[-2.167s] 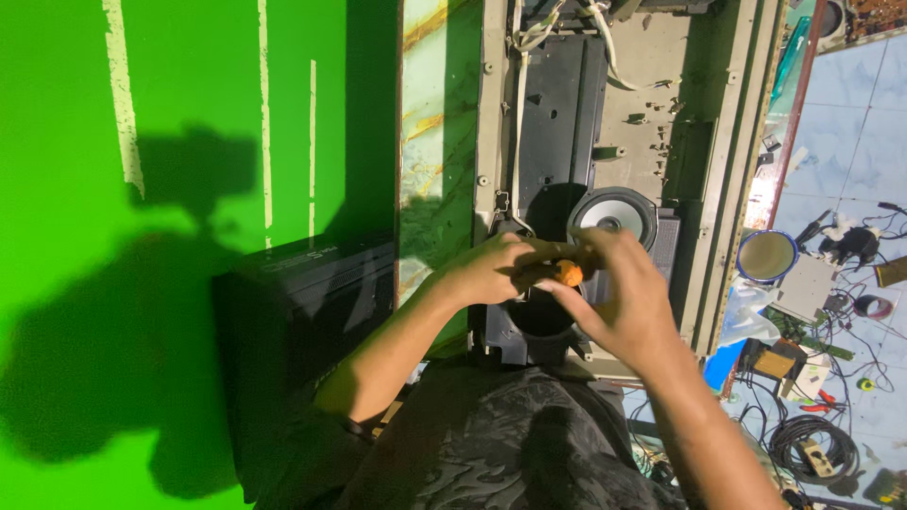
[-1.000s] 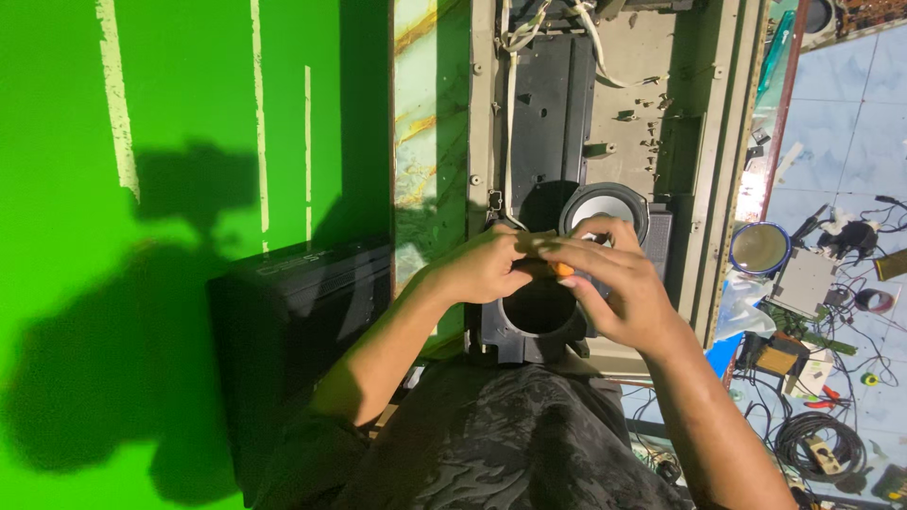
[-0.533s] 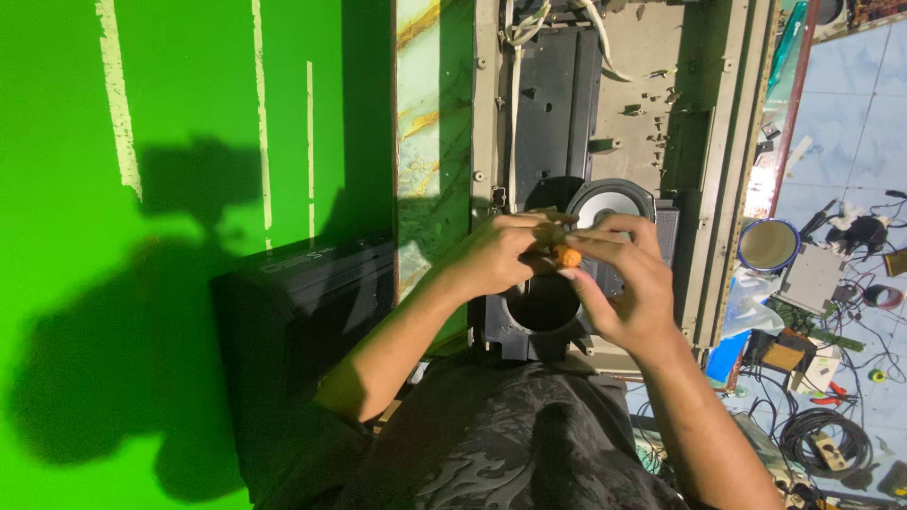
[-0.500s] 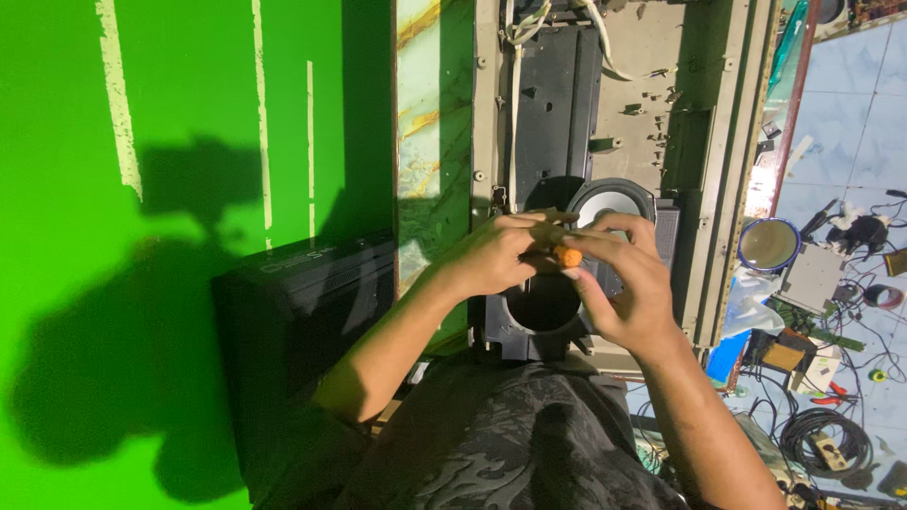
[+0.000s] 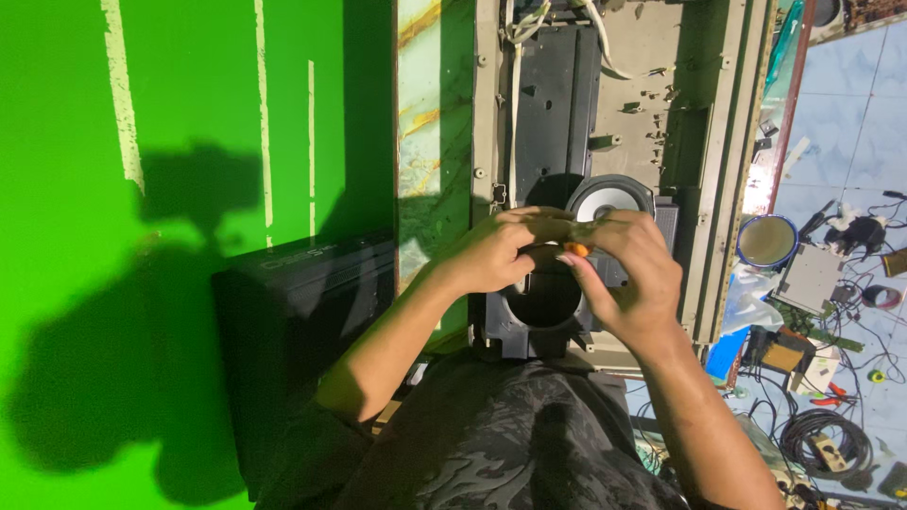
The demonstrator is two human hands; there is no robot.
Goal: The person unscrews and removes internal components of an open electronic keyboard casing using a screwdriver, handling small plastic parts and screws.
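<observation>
Both hands, left hand (image 5: 491,257) and right hand (image 5: 628,283), pinch a small orange part (image 5: 576,249) together above the speaker cone (image 5: 609,198) and the black housing's round opening (image 5: 543,302), apparently mid-fitting.

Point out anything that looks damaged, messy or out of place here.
The open cabinet has one speaker fitted beside an empty round hole. Loose cables and parts litter the tiled floor at right. Both hands, left and right, pinch a small orange piece.
</observation>
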